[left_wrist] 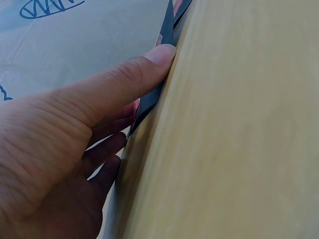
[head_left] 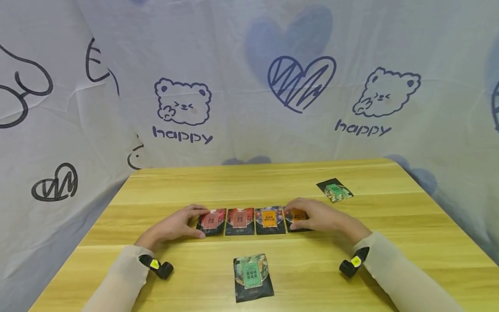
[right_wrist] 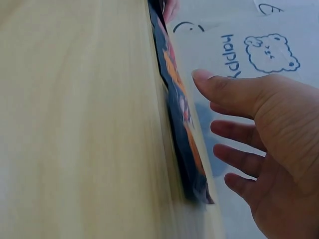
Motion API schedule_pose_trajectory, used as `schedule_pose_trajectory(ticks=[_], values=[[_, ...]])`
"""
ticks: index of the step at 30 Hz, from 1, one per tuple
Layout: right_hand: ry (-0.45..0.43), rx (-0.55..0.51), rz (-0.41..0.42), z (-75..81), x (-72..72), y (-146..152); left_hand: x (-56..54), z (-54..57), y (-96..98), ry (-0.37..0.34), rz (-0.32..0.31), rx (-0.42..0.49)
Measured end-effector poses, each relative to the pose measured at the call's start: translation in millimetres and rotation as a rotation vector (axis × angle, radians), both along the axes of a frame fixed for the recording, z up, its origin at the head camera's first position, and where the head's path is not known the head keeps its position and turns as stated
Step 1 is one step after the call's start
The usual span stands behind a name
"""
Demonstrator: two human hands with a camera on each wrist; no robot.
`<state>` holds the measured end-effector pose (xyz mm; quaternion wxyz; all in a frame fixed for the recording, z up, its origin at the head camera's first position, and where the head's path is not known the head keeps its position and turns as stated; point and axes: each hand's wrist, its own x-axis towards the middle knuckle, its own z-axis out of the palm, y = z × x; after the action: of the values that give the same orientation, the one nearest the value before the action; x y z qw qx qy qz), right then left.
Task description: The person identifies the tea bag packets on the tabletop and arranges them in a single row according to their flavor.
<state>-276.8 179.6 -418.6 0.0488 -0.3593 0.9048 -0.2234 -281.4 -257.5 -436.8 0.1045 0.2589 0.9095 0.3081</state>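
A row of flat dark sachets lies across the table. At its left end is a red-labelled sachet (head_left: 212,222), with my left hand (head_left: 180,223) touching it, fingers near the top edge and thumb at the lower corner. In the left wrist view, the left thumb (left_wrist: 160,55) rests along the sachet's edge. Beside it lie another red-labelled sachet (head_left: 239,221) and an orange-labelled sachet (head_left: 270,219). My right hand (head_left: 317,215) is over the orange-labelled sachet (head_left: 298,215) at the right end, partly covering it. The right wrist view shows its fingers spread and apart from the sachet.
One green-labelled sachet (head_left: 253,277) lies in front of the row, nearer to me. Another green-labelled sachet (head_left: 334,190) lies tilted at the back right. The wooden table (head_left: 175,186) meets a printed cloth backdrop (head_left: 238,99) behind it.
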Motion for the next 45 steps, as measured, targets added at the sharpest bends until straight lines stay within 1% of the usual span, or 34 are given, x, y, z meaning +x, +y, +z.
schedule_pose_trajectory(ticks=[3,7,14,20,25,31,36,43,45], values=[[0.039,0.015,0.007,1.1,4.9,-3,-0.5,-0.1,0.0,0.006,-0.004,-0.005],[0.056,0.017,0.03,3.1,13.4,-12,-1.1,-0.8,-0.6,0.016,-0.007,-0.015],[0.022,0.045,0.1,7.9,27.0,-29,-1.7,-1.3,-0.9,0.022,-0.01,-0.015],[-0.019,0.018,0.147,11.8,39.0,-40,-3.1,0.1,-0.8,0.024,-0.009,-0.02],[-0.027,0.023,0.193,10.0,48.5,-48,-2.8,0.6,-0.9,0.025,-0.009,-0.026],[-0.04,-0.005,0.232,7.2,60.3,-58,-1.8,1.0,-0.1,0.027,-0.006,-0.033],[-0.023,-0.014,0.275,7.5,70.3,-67,-1.2,0.3,0.1,0.027,0.0,-0.026],[0.03,-0.003,0.39,4.6,78.2,-78,0.1,0.1,1.3,0.037,-0.004,-0.033],[0.045,0.007,0.412,4.0,80.4,-80,-0.3,-0.8,1.1,0.043,-0.007,-0.034]])
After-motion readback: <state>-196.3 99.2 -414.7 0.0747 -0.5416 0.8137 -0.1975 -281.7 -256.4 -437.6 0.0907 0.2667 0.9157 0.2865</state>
